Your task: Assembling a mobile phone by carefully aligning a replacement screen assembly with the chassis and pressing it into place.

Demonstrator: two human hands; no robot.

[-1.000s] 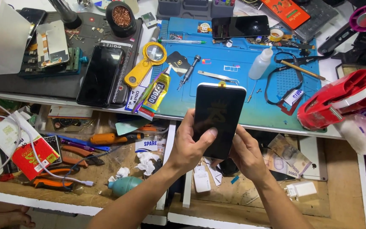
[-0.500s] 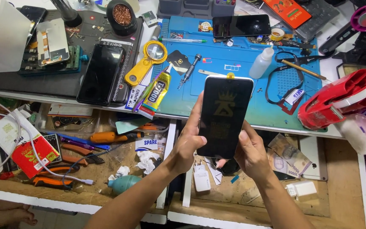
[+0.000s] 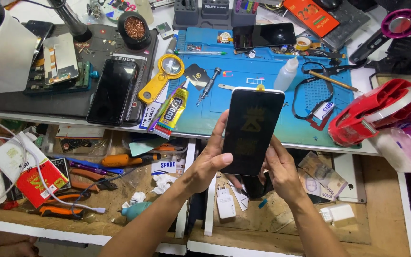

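Since a moment ago you have tipped the phone (image 3: pixel 254 131) a little more upright, and its dark glass now faces you squarely over the front edge of the blue work mat (image 3: pixel 262 71). Your left hand (image 3: pixel 210 162) is half closed around the phone's left edge: the thumb lies across the lower left corner of the screen while the fingers (image 3: pixel 220 128) run up behind the side. Your right hand (image 3: pixel 281 169) grips the lower right edge, thumb along the side and fingers curled underneath, though how they sit behind the phone is probably not readable from this angle. Both forearms rise from the bottom of the view and meet at the phone, wrists bent slightly inward. Just left of the phone a glue tube (image 3: pixel 172 110) lies on the mat's edge, with a yellow magnifier (image 3: pixel 162 76) above it. To the right stands a red tape dispenser (image 3: pixel 376 112).
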